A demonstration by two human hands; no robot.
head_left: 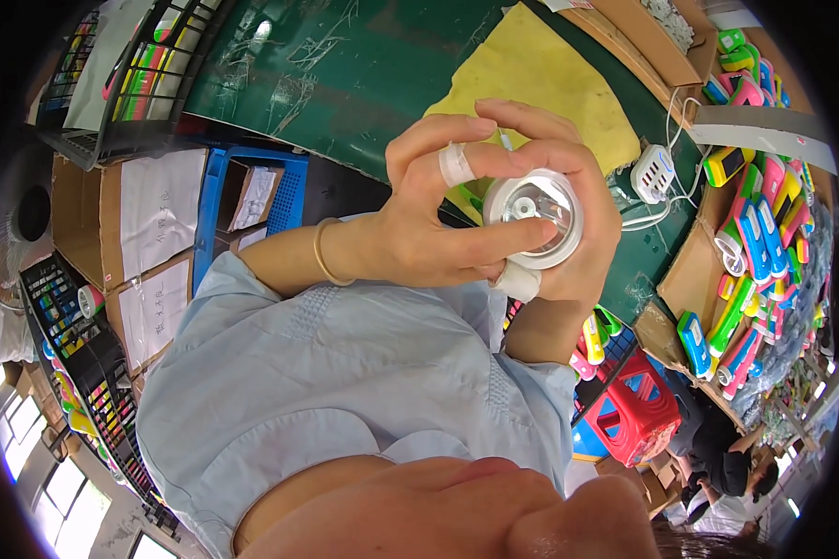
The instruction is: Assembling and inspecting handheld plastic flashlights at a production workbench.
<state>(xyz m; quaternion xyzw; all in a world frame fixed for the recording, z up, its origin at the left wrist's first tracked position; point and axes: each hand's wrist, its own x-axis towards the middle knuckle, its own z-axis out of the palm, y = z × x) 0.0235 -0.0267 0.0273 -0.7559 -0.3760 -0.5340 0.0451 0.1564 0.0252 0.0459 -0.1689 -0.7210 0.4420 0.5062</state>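
At the far left we see a black wire rack [84,363] stacked with brightly coloured plastic parts, and beside it cardboard boxes [144,252] with white paper sheets stuck on them, then a blue plastic crate [216,186] holding smaller cartons. Above these lies a dark green work mat [345,65]. Our pale blue sleeve [345,373] fills the lower middle, and from it our left hand [419,233] rises, a thin gold bangle [324,253] on the wrist and a strip of white tape [455,165] round one finger; its fingers curl over the top and its thumb lies across the front of a round white flashlight head [534,217] with a shiny reflector and a clear lens, so it is closed firmly on that piece. Our right hand [583,242] wraps the same head from the far side and underneath, fingers closed round its rim, touching the left fingertips. The head sits between both hands, held up above a yellow cloth [541,84] on the mat. Further right a white power strip [653,172] lies on the mat, then an open cardboard box [690,279] full of coloured flashlight bodies [760,233], with a red plastic stool [636,410] below it.
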